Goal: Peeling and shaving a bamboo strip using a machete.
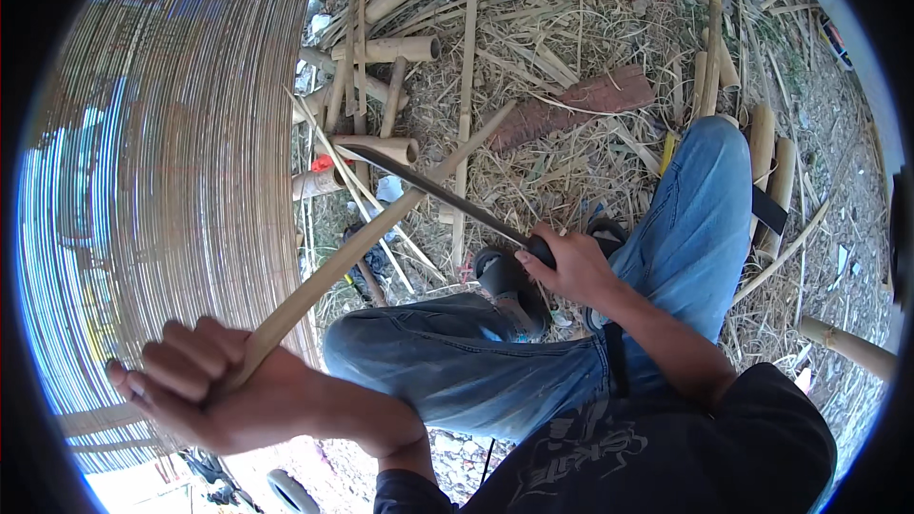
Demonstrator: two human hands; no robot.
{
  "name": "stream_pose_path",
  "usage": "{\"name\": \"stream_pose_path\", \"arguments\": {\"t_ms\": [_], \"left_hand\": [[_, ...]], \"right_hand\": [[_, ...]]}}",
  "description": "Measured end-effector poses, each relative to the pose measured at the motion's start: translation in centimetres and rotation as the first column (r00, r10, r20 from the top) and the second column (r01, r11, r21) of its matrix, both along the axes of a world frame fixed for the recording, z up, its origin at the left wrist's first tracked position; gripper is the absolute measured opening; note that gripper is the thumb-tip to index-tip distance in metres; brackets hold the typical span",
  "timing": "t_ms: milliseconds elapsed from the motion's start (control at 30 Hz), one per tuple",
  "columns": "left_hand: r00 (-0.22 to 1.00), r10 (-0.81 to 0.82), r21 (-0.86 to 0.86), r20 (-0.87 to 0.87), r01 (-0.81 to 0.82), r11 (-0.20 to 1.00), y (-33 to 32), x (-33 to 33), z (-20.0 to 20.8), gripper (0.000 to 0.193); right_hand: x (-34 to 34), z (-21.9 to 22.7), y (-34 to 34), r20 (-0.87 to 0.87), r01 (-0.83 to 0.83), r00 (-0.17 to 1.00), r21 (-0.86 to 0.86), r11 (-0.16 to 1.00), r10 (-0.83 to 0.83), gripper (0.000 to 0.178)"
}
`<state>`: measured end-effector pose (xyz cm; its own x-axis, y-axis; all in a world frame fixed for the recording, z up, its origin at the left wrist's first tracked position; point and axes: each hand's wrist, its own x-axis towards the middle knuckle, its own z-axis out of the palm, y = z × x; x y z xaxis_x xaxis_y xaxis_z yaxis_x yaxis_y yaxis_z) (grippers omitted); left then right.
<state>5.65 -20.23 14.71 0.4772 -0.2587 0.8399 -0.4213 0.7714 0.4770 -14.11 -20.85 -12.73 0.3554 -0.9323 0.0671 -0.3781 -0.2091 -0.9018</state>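
My left hand (228, 395) is closed around the near end of a long bamboo strip (328, 273), which slants up and away to the right. In my right hand (578, 268), the fingers wrap the black handle of a machete (481, 216). Its long dark blade points up and to the left. Blade and strip cross near the middle of the view; they seem to touch there, though I cannot tell how deep the edge sits. My jeans-covered legs (476, 347) are bent beneath both hands.
A slatted bamboo screen (190, 152) stands along the left. Cut bamboo tubes (390, 49) lie behind the blade, and others (779, 186) beside my right knee. Shavings (533, 29) cover the ground around a reddish-brown slab (595, 105). A bamboo pole (847, 346) lies at the right.
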Motion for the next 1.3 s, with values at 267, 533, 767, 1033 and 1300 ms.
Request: {"name": "stream_pose_path", "arguments": {"t_ms": [267,533,767,1033,1300], "left_hand": [[0.98,-0.194,0.025,-0.044,0.195,0.98,0.5,0.4,-0.6,0.021],[0.84,-0.521,-0.01,0.151,0.529,0.849,6.0,3.7,4.0,0.024],[0.978,-0.173,-0.006,0.113,0.175,0.985,4.3,4.0,3.7,0.027],[0.943,-0.223,-0.12,0.249,0.258,0.959,1.1,5.0,4.5,0.04],[0.957,-0.252,-0.115,0.142,0.269,0.956,1.9,2.7,3.5,0.014]], "right_hand": [[-1.2,3.2,0.8,0.196,0.052,0.98,-0.063,0.997,-0.039,0.041],[-1.2,5.2,0.9,0.15,-0.063,0.987,0.004,0.998,0.062,0.04],[-1.2,5.6,0.8,0.108,-0.044,0.993,-0.001,0.999,0.044,0.04],[-1.0,8.2,1.6,0.147,-0.029,0.989,0.013,0.999,0.027,0.04],[-1.1,8.2,1.7,-0.03,-0.028,0.999,0.144,0.989,0.033,0.042]]}}
